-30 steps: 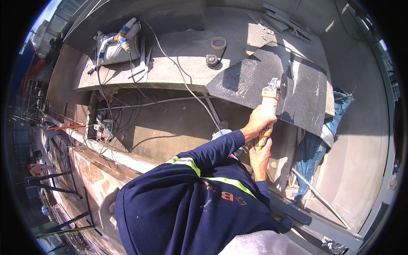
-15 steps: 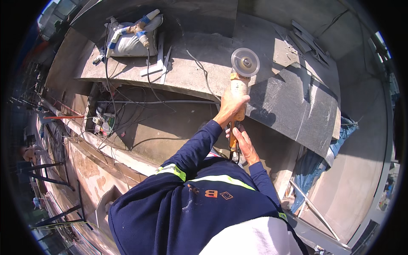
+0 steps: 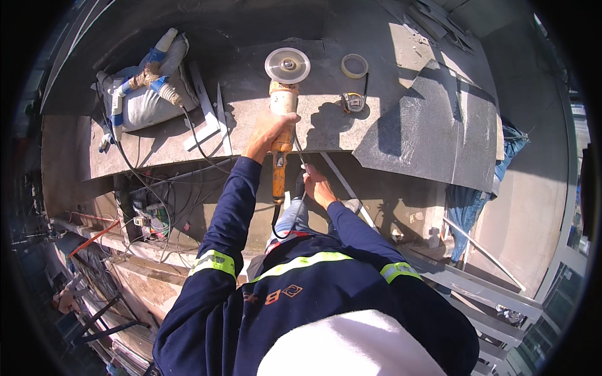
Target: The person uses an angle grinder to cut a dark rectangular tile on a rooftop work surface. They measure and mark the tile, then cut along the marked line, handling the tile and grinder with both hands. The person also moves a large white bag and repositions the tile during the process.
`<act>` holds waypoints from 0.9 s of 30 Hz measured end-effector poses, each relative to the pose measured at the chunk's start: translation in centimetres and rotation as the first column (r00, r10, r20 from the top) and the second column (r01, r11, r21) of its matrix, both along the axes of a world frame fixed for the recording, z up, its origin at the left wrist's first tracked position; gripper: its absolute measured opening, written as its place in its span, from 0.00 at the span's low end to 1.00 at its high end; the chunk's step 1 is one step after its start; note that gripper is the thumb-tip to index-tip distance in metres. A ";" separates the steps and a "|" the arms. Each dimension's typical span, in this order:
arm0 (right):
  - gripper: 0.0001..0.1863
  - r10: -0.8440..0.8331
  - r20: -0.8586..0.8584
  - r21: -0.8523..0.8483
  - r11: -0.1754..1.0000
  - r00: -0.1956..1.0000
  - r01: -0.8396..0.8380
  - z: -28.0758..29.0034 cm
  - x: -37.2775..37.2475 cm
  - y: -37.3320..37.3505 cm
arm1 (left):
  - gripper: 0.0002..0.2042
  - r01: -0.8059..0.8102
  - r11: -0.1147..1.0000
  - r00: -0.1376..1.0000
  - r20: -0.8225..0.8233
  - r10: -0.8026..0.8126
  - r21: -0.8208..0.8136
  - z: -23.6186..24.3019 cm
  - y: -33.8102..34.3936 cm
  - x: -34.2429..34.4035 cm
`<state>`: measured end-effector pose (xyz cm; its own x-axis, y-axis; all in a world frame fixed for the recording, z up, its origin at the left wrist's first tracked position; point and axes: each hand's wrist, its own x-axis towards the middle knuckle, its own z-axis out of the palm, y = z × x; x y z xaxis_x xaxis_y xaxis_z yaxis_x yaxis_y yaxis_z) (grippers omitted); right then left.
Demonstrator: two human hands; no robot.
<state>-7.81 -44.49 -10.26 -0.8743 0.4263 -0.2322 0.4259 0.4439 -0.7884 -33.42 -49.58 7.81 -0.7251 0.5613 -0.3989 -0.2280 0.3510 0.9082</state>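
My left hand point(image 3: 271, 130) is wrapped round the body of a yellow angle grinder point(image 3: 279, 156). Its pale cutting disc point(image 3: 288, 65) points away from me, above the stone slab. To the right of the grinder's rear handle, my right hand point(image 3: 318, 187) is closed on the thin black power cord point(image 3: 276, 218), which loops down from the tool's tail. A tape measure point(image 3: 352, 102) and a roll of masking tape point(image 3: 355, 66) lie on the slab, right of the disc. A dark grey stone panel point(image 3: 426, 138) rests farther right.
A white sack point(image 3: 157, 103) with taped pipe pieces point(image 3: 147, 78) sits at the left, by a white metal square point(image 3: 204, 119). Cables point(image 3: 141, 178) hang below the slab's front edge. Blue sheeting point(image 3: 467, 213) bunches at the right. Stone offcuts point(image 3: 439, 25) lie at the back right.
My right hand has left the grinder's rear handle and now grips its cord. The grinder has shifted left in view, and the tape measure and tape roll have come into sight.
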 end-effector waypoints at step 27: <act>0.19 -0.176 0.515 -0.060 0.969 0.839 0.240 8.0 12.6 7.9 | 0.29 -0.007 0.958 0.830 -0.536 -0.155 -0.288 -10.4 3.8 -7.4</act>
